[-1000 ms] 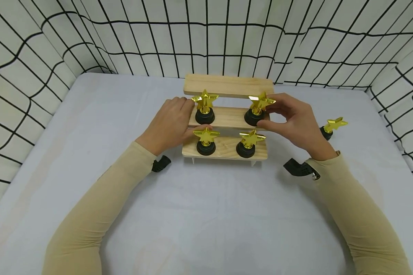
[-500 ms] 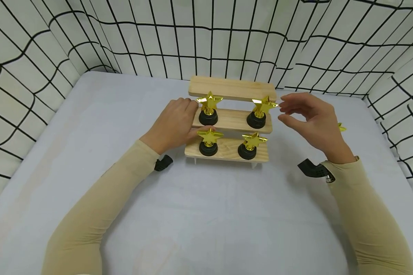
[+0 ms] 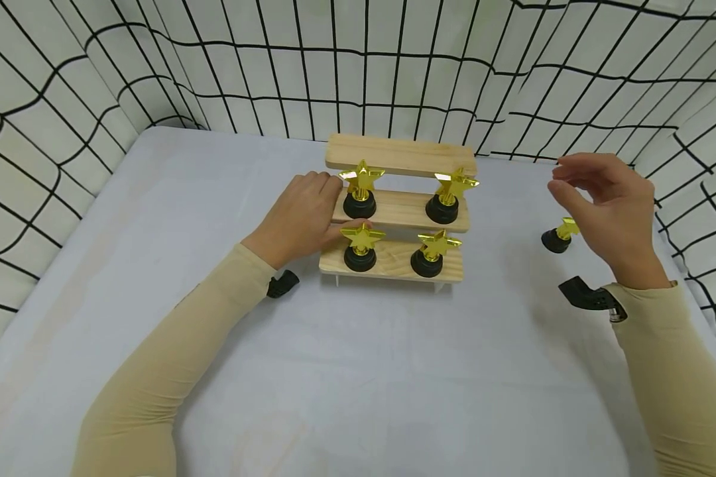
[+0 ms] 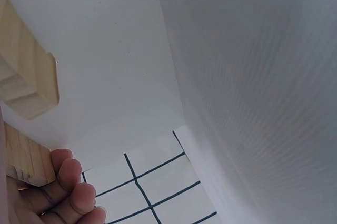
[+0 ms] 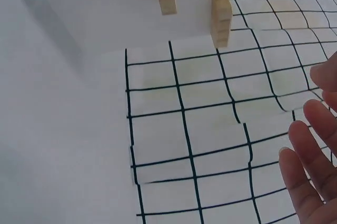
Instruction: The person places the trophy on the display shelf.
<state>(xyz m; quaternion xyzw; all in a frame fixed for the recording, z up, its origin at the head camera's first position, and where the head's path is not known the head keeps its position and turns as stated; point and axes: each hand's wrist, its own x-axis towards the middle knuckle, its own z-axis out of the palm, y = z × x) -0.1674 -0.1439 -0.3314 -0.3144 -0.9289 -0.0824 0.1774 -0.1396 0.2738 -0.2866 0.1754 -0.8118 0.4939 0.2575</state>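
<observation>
A three-tier wooden display stand [image 3: 400, 154] holds small gold star trophies on black bases. Two trophies, a left one [image 3: 360, 204] and a right one [image 3: 442, 209], stand on the middle tier; another two, left [image 3: 360, 258] and right [image 3: 427, 263], are on the lowest. My left hand [image 3: 298, 215] grips the stand's left side, and in the left wrist view its fingers [image 4: 68, 179] curl round a board end. Raised over the table on the right, my right hand [image 3: 611, 212] holds nothing, fingers loosely bent. It partly covers a loose trophy [image 3: 556, 240] on the table.
Black wire grid panels [image 3: 346, 73] border the table at the back and both sides. A white cloth [image 3: 358, 371] covers the tabletop. The stand's top tier carries no trophy. A black wrist-camera mount [image 3: 585, 294] juts out below the right hand.
My right hand has let go of the right trophy on the middle tier and moved away to the right, over the loose trophy. The left hand keeps its grip on the stand.
</observation>
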